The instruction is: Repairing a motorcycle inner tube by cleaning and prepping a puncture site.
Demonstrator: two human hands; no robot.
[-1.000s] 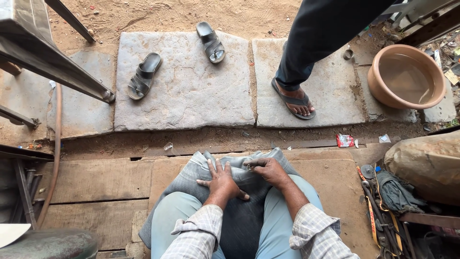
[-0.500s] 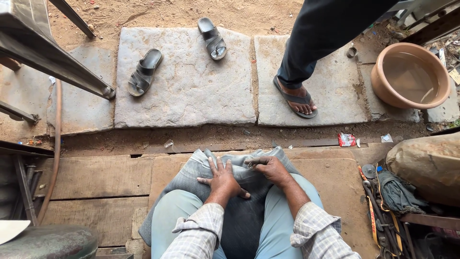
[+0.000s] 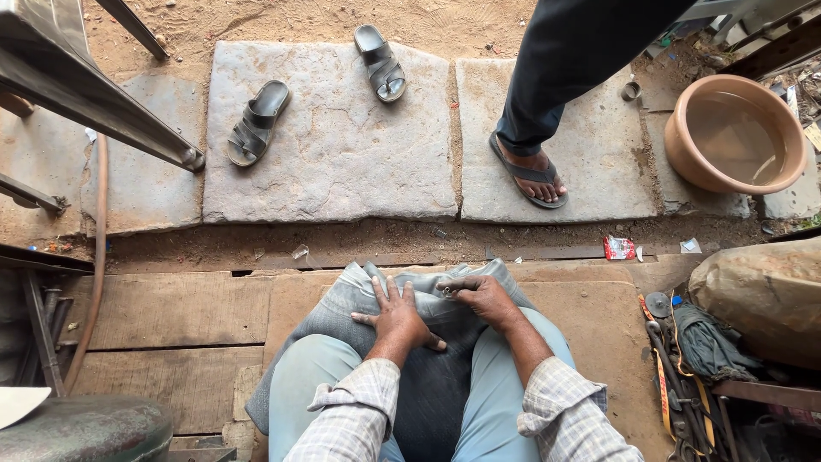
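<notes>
Seated over grey-blue denim cloth point(image 3: 385, 359) across the lap: left hand point(image 3: 395, 315) flat, fingers spread, pinning it; right hand point(image 3: 481, 295) pinching a small metal piece at its far edge, mid-adjustment, likely needing steady tension.

Left hand point(image 3: 395, 315) flat on grey denim cloth point(image 3: 359, 299) over lap; right hand point(image 3: 483, 295) pinching its edge. Sandals point(image 3: 258, 122) on stone slab point(image 3: 342, 162); clay basin point(image 3: 737, 133) right.
</notes>
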